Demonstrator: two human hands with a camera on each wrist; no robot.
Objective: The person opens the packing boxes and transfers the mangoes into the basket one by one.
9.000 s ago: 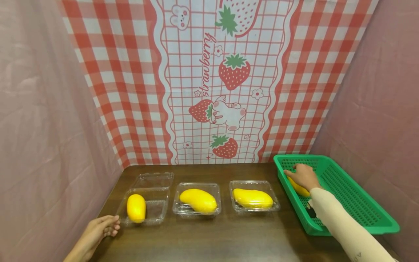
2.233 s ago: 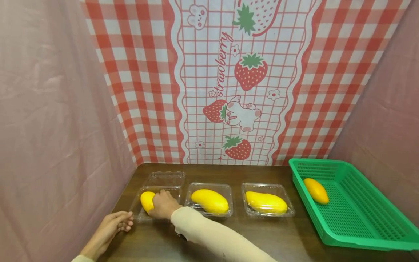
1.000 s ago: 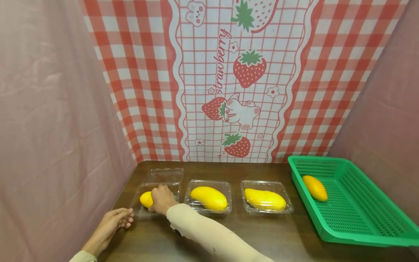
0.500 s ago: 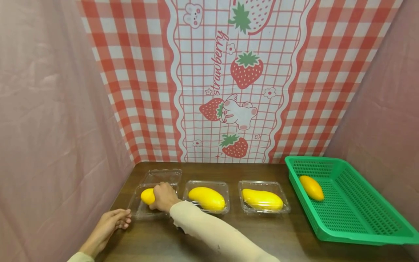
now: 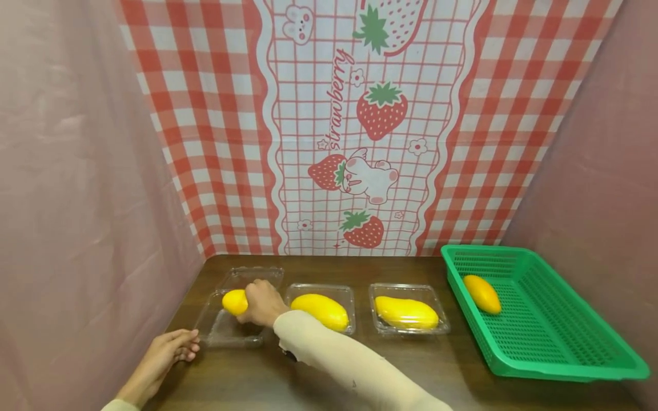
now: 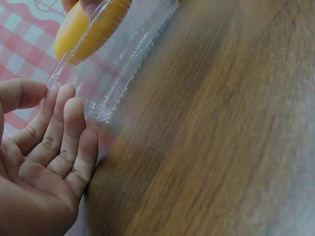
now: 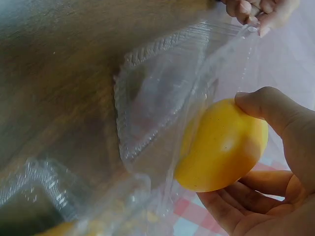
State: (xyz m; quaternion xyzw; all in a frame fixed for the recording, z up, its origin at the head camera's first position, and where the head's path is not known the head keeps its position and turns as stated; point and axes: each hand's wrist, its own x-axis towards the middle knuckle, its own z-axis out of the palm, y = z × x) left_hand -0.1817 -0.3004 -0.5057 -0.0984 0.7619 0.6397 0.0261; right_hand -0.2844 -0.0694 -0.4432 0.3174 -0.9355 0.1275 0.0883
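Observation:
In the head view my right hand grips a yellow mango over the back part of an open clear plastic clamshell box at the table's left. The right wrist view shows the thumb on one side of this mango and curled fingers on the other. My left hand is at the box's left edge; in the left wrist view thumb and forefinger pinch its rim. The box's lid lies folded back behind it. Two closed clear boxes, each with a mango inside, stand to the right.
A green plastic basket with one orange-yellow mango in it stands on the right of the brown wooden table. Pink cloth walls close in both sides, and a red checked strawberry cloth hangs behind.
My right hand went from the basket to the open box and took hold of the mango there. Over the last second the mango has shifted backward; my left hand stays at the rim.

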